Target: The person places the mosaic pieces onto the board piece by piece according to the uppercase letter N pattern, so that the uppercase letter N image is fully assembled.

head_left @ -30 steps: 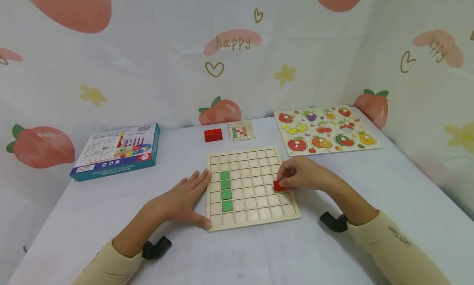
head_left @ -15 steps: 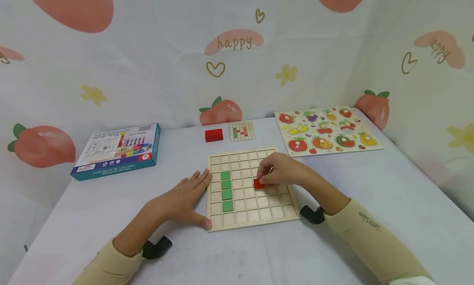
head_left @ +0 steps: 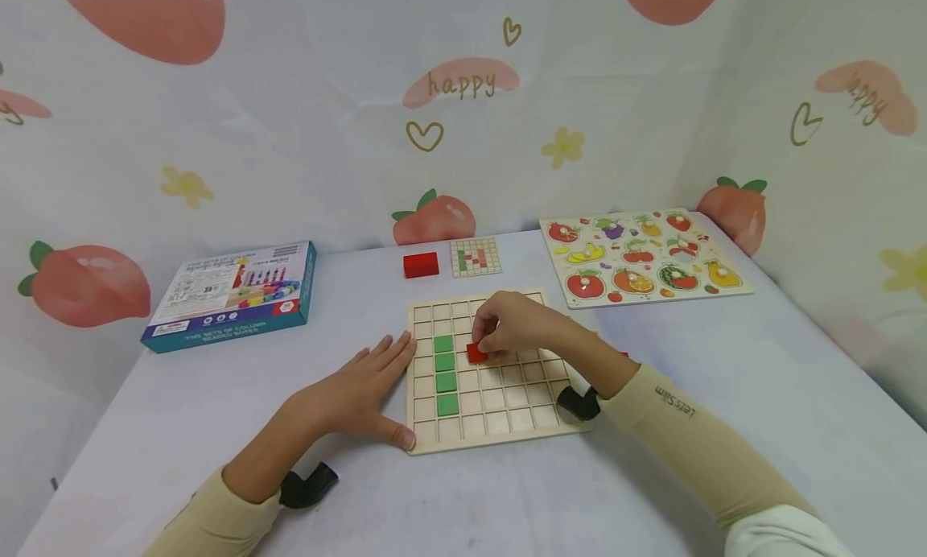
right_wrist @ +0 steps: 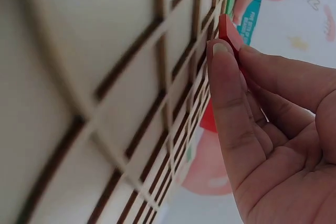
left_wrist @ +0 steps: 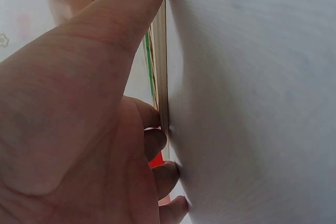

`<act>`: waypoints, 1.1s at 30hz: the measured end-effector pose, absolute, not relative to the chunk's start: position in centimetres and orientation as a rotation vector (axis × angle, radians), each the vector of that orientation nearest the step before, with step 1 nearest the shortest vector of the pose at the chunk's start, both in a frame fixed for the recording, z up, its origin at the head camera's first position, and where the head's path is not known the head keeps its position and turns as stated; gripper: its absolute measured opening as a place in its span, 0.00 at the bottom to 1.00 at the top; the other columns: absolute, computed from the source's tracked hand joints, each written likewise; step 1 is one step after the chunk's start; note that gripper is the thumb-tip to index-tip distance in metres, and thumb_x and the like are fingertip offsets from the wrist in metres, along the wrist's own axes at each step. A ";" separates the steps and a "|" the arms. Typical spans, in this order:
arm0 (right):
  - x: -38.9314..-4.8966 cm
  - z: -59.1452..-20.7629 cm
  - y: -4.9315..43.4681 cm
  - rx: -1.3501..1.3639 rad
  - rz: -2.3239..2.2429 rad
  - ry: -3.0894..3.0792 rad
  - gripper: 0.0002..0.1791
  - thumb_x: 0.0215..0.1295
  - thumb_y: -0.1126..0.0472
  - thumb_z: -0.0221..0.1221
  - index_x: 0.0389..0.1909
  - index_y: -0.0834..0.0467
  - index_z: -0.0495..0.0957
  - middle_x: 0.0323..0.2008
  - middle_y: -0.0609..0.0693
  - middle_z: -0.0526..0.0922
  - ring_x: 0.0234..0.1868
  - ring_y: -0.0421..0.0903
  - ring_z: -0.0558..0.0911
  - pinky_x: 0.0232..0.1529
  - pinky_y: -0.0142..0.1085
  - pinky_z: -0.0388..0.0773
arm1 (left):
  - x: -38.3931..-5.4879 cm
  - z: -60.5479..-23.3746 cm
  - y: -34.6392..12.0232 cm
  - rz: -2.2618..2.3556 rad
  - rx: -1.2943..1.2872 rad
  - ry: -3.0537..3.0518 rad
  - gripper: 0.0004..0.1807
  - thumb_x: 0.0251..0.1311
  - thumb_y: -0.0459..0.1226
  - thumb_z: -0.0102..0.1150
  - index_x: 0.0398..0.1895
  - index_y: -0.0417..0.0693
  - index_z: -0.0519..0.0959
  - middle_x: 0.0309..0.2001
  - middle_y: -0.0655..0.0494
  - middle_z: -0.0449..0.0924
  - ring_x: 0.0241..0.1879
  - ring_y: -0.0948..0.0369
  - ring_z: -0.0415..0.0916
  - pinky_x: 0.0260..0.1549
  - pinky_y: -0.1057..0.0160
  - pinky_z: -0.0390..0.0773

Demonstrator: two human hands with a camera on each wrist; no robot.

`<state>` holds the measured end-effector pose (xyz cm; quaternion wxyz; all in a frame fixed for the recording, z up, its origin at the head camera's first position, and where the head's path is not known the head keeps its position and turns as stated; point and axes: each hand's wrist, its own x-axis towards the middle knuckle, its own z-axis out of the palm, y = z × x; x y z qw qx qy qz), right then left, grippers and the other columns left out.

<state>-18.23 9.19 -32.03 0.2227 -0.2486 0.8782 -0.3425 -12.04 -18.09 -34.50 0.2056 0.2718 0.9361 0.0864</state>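
Red tile has travelled: from the right edge of the grid board a second ago, it's now well in over the squares, near the green tiles. Right hand came along with it, thumb and fingers pinching the tile. Left hand looks like it hasn't budged, fingers straight and thumb spread away from them, tips against the board's left edge. All four green tiles sit in the same column of the board as before. Also new: a red sliver peeking out past the right forearm, just off the board's right side, mostly hidden. Past the board's far edge are the red block and little pattern card, unchanged.

Left wrist cam: big close-up of the left hand, thumb up top by the board's edge, other fingertips lower down along it. Not much else readable there.

Right wrist cam: tile's tilted between thumb and fingertip, face not flat to the board. Can't tell if any corner touches it.
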 end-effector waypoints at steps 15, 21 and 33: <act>-18.1 -32.3 7.0 -0.813 -0.668 2.545 0.03 0.62 0.65 0.69 0.29 0.55 0.86 0.28 0.42 0.81 0.35 0.41 0.75 0.41 0.34 0.74 | -12.1 -34.4 -18.1 0.255 0.753 2.604 0.74 0.38 0.75 0.65 0.82 0.46 0.44 0.81 0.50 0.38 0.78 0.45 0.32 0.72 0.40 0.44; -17.4 -32.2 7.4 -0.865 -0.623 2.542 0.08 0.65 0.67 0.64 0.41 0.56 0.89 0.35 0.44 0.85 0.38 0.42 0.76 0.43 0.34 0.76 | -12.1 -34.4 -18.1 0.251 0.754 2.605 0.74 0.37 0.75 0.65 0.81 0.46 0.44 0.81 0.50 0.38 0.78 0.45 0.32 0.72 0.40 0.44; -16.7 -30.9 13.3 -0.921 -0.730 2.542 0.12 0.68 0.68 0.60 0.49 0.59 0.86 0.36 0.45 0.82 0.38 0.44 0.77 0.44 0.36 0.77 | -12.0 -34.3 -18.0 0.237 0.740 2.611 0.74 0.37 0.75 0.66 0.81 0.46 0.44 0.81 0.50 0.38 0.78 0.45 0.32 0.72 0.41 0.44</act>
